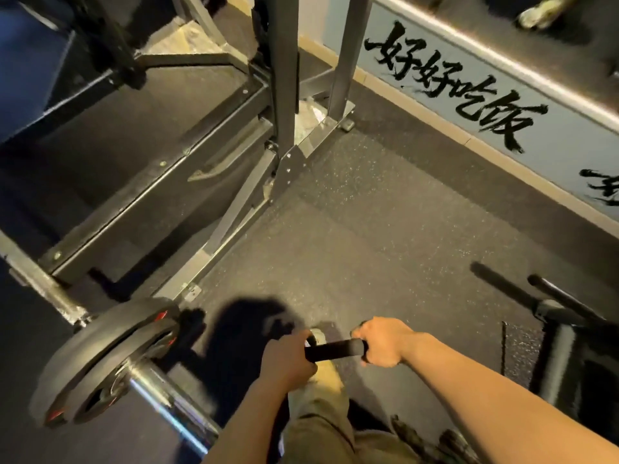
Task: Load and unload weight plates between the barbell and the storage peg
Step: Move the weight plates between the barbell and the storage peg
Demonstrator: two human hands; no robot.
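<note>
Black speckled rubber floor fills most of the view, dark, with fine pale flecks. Along the right side runs a pale blue-grey wall panel with a tan skirting strip at its foot. Large black brush characters on the panel read 好好吃饭; a further group at the right edge is cut off and unreadable.

Grey steel rack frame stands at upper centre: two uprights rising from a bolted base plate, with base rails running toward lower left. A dark padded platform lies inside the frame on the left.

Barbell crosses the lower left corner, chrome sleeve pointing toward the camera. Two black weight plates with red markings sit on the sleeve, pushed against the collar; any lettering on them is too blurred to read.

A black stand with a tubular bar sits at right, near the right forearm. Whether it carries the storage peg cannot be told.

A third black plate is seen edge-on at lower centre, clear of the sleeve, in front of the person's khaki trouser leg. Left hand is clenched round its left edge; right hand grasps its right edge, fingers curled over the rim. A pale shoe tip shows just behind the plate.
</note>
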